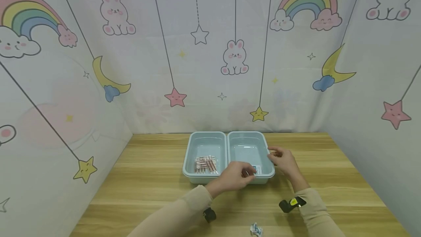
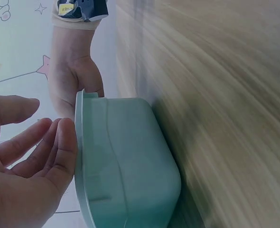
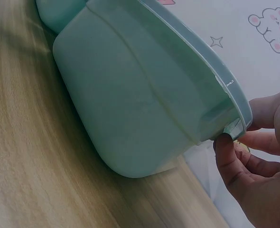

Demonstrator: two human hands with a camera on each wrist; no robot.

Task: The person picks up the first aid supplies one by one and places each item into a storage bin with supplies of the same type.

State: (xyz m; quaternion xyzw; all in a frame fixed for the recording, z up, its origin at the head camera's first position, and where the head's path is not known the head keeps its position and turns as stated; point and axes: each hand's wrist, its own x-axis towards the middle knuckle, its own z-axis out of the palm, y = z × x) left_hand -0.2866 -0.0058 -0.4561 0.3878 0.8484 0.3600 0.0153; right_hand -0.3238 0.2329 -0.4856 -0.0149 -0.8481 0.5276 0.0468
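A light-blue two-compartment plastic tray (image 1: 227, 156) rests on the wooden table. Several clear-wrapped, reddish-brown sticks (image 1: 206, 164) lie in its left compartment. A small white-and-blue packet (image 1: 258, 170) lies in the right compartment's front corner, partly hidden by my left hand (image 1: 235, 176). That hand hovers over the tray's front edge; its fingers are loosely bent, with nothing visible between thumb and fingers (image 2: 66, 147). At the right rim (image 3: 242, 111), my right hand (image 1: 284, 161) pinches the tray's edge, some fingertips (image 3: 224, 145) beneath the lip.
A small crumpled white-and-blue wrapper (image 1: 255, 229) lies near the table's front edge. Printed fabric walls (image 1: 204, 112) stand behind the table (image 1: 151, 171) and along both sides. A black wrist camera (image 1: 291, 204) sits at the right sleeve, another (image 1: 209, 215) at the left.
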